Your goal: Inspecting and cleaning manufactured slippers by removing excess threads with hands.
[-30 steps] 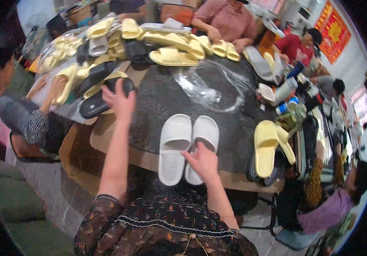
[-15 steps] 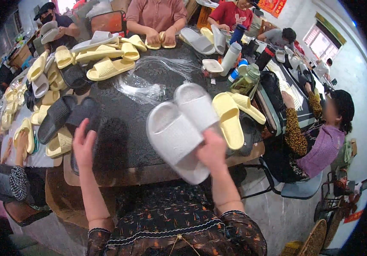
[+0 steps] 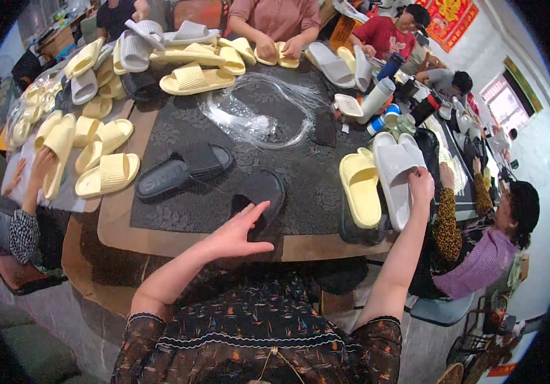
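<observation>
My right hand [image 3: 421, 184] reaches out to the right and grips a pair of white slide sandals [image 3: 395, 169], holding them over the table's right edge beside a yellow sandal [image 3: 360, 187]. My left hand [image 3: 240, 232] is open, fingers spread, resting on a black sandal [image 3: 259, 195] near the table's front edge. Two more black sandals [image 3: 182, 170] lie just left of it on the dark mat [image 3: 288, 173].
Piles of yellow and white sandals [image 3: 105, 160] cover the table's left and far sides. A clear plastic bag [image 3: 256, 115] lies in the middle. Several people sit around the table; one at the right [image 3: 479, 243] is close to my right arm. Bottles [image 3: 377, 99] stand at the far right.
My right hand has carried the white pair from the table's front middle over to the right edge. My left hand has come back from the far left onto a black sandal near me.
</observation>
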Motion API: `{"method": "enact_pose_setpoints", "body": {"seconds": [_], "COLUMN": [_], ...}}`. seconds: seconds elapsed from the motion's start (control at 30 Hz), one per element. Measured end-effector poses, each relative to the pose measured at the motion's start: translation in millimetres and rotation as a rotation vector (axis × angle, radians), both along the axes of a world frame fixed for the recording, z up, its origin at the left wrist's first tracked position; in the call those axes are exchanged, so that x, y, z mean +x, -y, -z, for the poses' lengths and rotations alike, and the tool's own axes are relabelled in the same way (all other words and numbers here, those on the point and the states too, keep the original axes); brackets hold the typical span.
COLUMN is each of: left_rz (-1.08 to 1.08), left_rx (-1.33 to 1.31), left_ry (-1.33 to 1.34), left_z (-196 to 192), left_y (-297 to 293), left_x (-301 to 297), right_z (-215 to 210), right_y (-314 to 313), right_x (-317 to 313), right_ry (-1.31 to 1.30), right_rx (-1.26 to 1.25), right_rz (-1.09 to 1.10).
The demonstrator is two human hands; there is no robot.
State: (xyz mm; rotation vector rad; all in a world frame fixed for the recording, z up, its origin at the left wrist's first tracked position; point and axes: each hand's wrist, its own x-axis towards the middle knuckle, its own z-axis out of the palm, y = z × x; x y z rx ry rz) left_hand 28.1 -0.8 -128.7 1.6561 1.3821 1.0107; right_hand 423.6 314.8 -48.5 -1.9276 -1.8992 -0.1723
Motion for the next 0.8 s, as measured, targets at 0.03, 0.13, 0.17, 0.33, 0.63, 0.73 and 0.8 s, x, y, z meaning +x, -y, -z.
{"method": "enact_pose_setpoints", "body": {"seconds": [0.03, 0.13, 0.17, 0.33, 0.63, 0.73, 0.8], "left_rz": [0.045, -0.008, -0.085, -0.716, -0.717, -0.692, -0.697], "left_rx": [0.070, -0.138, -0.156, 0.182, -0.199, -0.203, -0.181], "left_ry": [-0.138, -0.069, -0.007, -0.425, -0.900, -0.848, -0.818], "left_z": [-0.5, -28.3, -35.6, -19.6, 13.2, 12.1, 17.0], "left_y": [-2.6, -2.6, -0.9, -16.9, -15.5, -5.1, 7.8], "left_x": [-3.1, -34.3, -50.9, -134.5, -142.2, -113.8, -94.3], "right_z": [10.4, 22.6, 29.4, 36.1, 32.1, 51.7, 68.6], "right_y": [-10.5, -9.8, -3.5, 61.8, 187.2, 197.2, 193.1], "right_x": [16.7, 16.9, 1.6, -29.6, -192.9, -217.2, -226.6], "right_ry": [0.003, -0.181, -0.180, -0.086, -0.420, -0.310, -0.335], "right_rx": [-0.002, -0.256, -0.267, 0.220, -0.217, -0.246, -0.263], "right_rz": [0.003, -0.010, -0.039, 0.051, -0.943, -1.062, -1.095]}}
